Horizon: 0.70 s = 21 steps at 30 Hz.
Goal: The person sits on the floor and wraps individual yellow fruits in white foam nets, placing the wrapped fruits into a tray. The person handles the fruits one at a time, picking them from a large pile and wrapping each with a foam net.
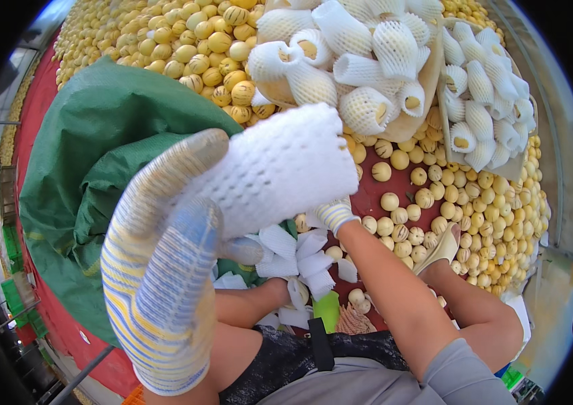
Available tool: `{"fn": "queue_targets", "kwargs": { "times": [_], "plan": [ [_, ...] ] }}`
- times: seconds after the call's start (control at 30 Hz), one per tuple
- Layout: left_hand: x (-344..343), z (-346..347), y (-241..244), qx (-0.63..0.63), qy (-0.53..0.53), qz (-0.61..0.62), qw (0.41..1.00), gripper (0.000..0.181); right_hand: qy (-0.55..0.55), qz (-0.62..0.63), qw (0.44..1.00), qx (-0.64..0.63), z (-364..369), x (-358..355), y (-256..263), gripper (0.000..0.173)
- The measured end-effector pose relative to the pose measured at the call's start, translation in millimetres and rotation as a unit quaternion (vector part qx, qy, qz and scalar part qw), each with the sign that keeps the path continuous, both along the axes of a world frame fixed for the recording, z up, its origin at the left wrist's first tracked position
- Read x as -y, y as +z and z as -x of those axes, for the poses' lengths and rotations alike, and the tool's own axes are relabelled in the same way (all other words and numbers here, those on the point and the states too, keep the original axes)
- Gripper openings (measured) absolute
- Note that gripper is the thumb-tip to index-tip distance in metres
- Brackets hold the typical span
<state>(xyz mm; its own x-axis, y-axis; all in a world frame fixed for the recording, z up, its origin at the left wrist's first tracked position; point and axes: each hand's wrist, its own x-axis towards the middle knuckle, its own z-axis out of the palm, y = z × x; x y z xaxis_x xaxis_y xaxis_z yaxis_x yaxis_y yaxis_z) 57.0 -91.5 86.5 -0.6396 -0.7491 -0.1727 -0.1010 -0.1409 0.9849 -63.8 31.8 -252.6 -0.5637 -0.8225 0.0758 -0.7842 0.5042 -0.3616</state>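
My left hand (165, 253), in a striped knit glove with worn fingertips, is raised close to the camera. Its fingers grip one end of a white foam mesh sleeve (286, 167); whether a fruit is inside cannot be seen. Farther down, my right hand (334, 210), gloved the same way, is partly hidden behind that sleeve, so its fingers and anything in them do not show. Below lie loose foam sleeves (279, 243). Yellow striped melon-like fruits (400, 233) lie on red sheeting (367, 190) beside my right hand.
A green woven sack (109, 131) lies at the left. Fruits in foam sleeves fill a container (410, 126) at the top and a carton (512, 169) at the upper right. A large heap of fruits (190, 50) stretches behind. My feet, one in a pale shoe (438, 250), rest among fruits and sleeves.
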Motion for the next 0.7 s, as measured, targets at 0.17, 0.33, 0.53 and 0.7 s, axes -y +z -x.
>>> {"fn": "queue_targets", "kwargs": {
  "times": [0.17, 0.33, 0.53, 0.7],
  "plan": [
    [-1.8, 8.3, 13.1, 0.023, -0.022, 0.003, 0.999, 0.041, 0.067, -0.171, 0.982, 0.047, 29.4, 40.4, -9.2, 0.033],
    [2.2, 22.5, 5.9, 0.057, -0.013, 0.065, 0.996, 0.038, -0.014, -0.066, 0.962, 0.266, 35.8, 12.5, -26.3, 0.04],
    [9.0, 22.2, -30.6, 0.086, -0.082, 0.094, 0.988, 0.043, -0.195, 0.281, 0.399, 0.851, 45.5, -61.1, 69.2, 0.041],
    [0.7, 27.3, -54.8, 0.146, -0.198, 0.09, 0.965, 0.05, -0.048, 0.388, 0.6, 0.697, 38.9, -66.0, 192.2, 0.061]
  ]
}}
